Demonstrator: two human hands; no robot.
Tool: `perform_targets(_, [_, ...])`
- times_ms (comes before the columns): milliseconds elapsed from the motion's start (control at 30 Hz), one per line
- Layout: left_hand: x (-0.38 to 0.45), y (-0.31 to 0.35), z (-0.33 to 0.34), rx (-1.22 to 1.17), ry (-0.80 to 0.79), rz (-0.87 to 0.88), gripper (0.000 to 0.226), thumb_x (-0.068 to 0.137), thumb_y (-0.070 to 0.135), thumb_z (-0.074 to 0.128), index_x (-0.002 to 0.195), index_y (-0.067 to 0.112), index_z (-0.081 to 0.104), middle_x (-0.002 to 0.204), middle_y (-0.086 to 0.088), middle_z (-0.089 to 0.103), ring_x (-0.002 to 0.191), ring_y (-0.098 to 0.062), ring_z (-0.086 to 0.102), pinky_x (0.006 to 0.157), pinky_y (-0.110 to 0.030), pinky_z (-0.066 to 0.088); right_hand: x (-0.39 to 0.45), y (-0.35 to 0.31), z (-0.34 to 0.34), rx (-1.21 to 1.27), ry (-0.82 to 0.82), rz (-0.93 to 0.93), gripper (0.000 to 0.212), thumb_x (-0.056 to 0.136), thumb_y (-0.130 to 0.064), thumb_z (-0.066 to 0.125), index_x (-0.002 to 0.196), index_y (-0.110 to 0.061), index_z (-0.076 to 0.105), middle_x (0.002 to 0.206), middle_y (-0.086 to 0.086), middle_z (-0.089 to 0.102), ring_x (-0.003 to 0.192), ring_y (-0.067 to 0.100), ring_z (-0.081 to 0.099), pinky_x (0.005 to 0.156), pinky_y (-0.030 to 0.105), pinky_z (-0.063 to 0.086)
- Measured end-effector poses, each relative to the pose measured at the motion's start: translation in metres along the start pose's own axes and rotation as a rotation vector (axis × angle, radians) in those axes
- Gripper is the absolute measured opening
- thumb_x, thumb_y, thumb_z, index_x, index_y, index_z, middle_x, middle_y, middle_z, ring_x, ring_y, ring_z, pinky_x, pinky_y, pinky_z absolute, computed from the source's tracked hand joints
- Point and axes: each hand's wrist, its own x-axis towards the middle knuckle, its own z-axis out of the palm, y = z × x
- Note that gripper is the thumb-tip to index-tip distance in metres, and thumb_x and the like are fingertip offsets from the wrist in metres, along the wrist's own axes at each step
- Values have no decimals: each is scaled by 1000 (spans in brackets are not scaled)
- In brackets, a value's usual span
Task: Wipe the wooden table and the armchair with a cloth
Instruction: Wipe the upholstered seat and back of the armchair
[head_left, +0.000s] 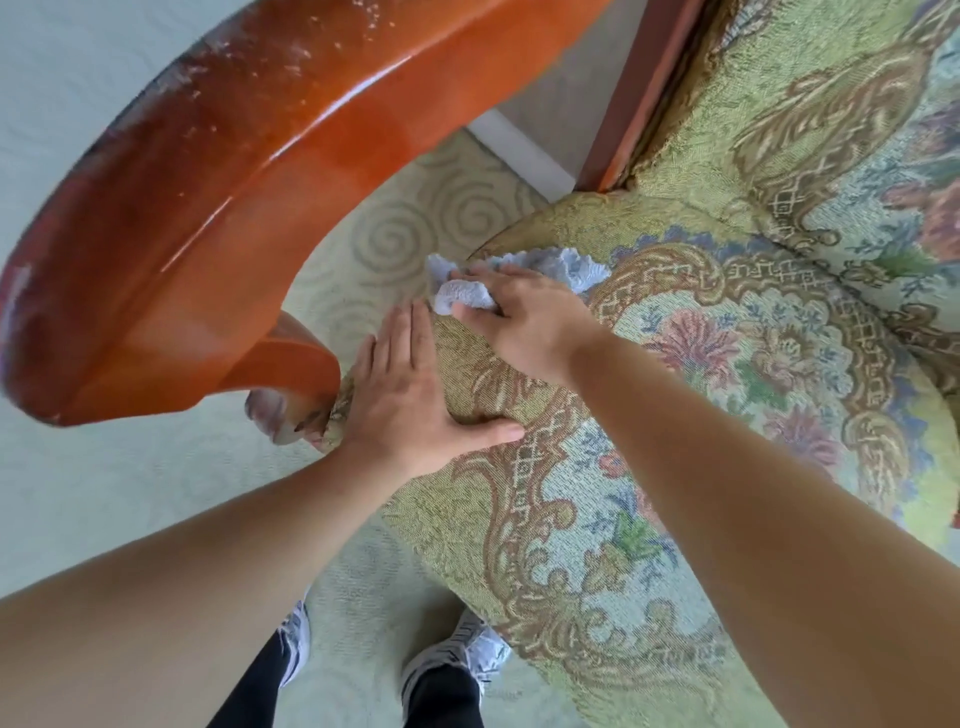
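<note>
The work looks to be on the armchair stage — the right hand (524, 317) clenches a crumpled pale blue-grey cloth (467, 291) against the edge of the floral tapestry seat cushion (701, 389), while the table is out of view, so its share cannot be judged. Just beside it, the left hand (410, 400) lies flat and released on the coarse woven fabric — the glossy, curved orange-brown wooden armrest (197, 218) beyond its fingers shows pale flecks and probably needs wiping.
</note>
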Motion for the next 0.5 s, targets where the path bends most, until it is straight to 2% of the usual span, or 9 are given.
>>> perform_targets(67, [0, 2, -1, -18, -11, -9, 162, 40, 112, 23, 157, 7, -14, 168, -13, -8, 155, -23, -6, 126, -42, 0, -14, -1, -6, 202, -12, 56, 27, 99, -43, 50, 112, -26, 67, 108, 6, 68, 102, 21, 59, 85, 32, 36])
perform_targets(100, [0, 2, -2, -22, -17, -7, 162, 40, 112, 23, 157, 7, -14, 168, -13, -8, 155, -23, -6, 126, -41, -1, -20, 1, -12, 390, 11, 106, 24, 98, -40, 54, 92, -22, 68, 83, 6, 65, 76, 19, 58, 71, 34, 37])
perform_targets(167, [0, 2, -3, -24, -27, 3, 162, 40, 112, 24, 157, 7, -15, 168, -13, -10, 155, -23, -7, 126, -41, -2, -31, 6, -30, 760, 146, 257, 29, 97, -34, 58, 82, -10, 62, 66, 6, 56, 54, 13, 54, 53, 34, 35])
perform_targets(200, [0, 2, -4, -19, -31, 6, 162, 40, 112, 24, 156, 7, -17, 168, -12, -11, 155, -23, -8, 126, -41, -3, -35, 9, -40, 916, 261, 309, 28, 98, -32, 58, 87, -7, 64, 71, 9, 64, 57, 12, 65, 50, 37, 42])
perform_targets(267, [-1, 1, -4, -4, -37, 11, 162, 41, 113, 23, 156, 7, -20, 168, -11, -14, 155, -22, -10, 126, -41, -3, -37, 18, -57, 1042, 550, 309, 26, 98, -33, 56, 96, -10, 69, 95, 11, 74, 89, 16, 73, 73, 41, 59])
perform_targets(300, [0, 0, -4, 2, -33, 14, 162, 41, 113, 22, 156, 7, -21, 168, -11, -15, 155, -22, -10, 126, -41, -3, -35, 22, -64, 1027, 714, 287, 26, 98, -34, 55, 91, -14, 70, 95, 4, 75, 91, 13, 72, 80, 37, 59])
perform_targets(400, [-1, -1, -3, 6, -21, 22, 161, 41, 113, 20, 156, 8, -21, 168, -10, -14, 155, -22, -9, 125, -39, -4, -20, 21, -66, 633, 1062, 251, 31, 97, -39, 46, 71, -23, 53, 63, -7, 56, 54, 5, 50, 53, 21, 38])
perform_targets(467, [-1, -1, -2, 9, -11, 26, 161, 41, 113, 20, 156, 7, -19, 168, -11, -12, 155, -23, -8, 125, -39, -4, -3, 18, -46, 222, 1050, 232, 25, 96, -37, 42, 89, -21, 59, 76, 3, 61, 63, 17, 55, 57, 28, 35])
perform_targets(500, [-1, -1, -2, 3, -9, 26, 161, 41, 113, 19, 156, 7, -18, 168, -12, -11, 156, -23, -7, 125, -39, -4, 6, 15, -31, 13, 956, 215, 30, 96, -32, 44, 109, -13, 62, 96, 13, 66, 82, 26, 62, 69, 35, 42])
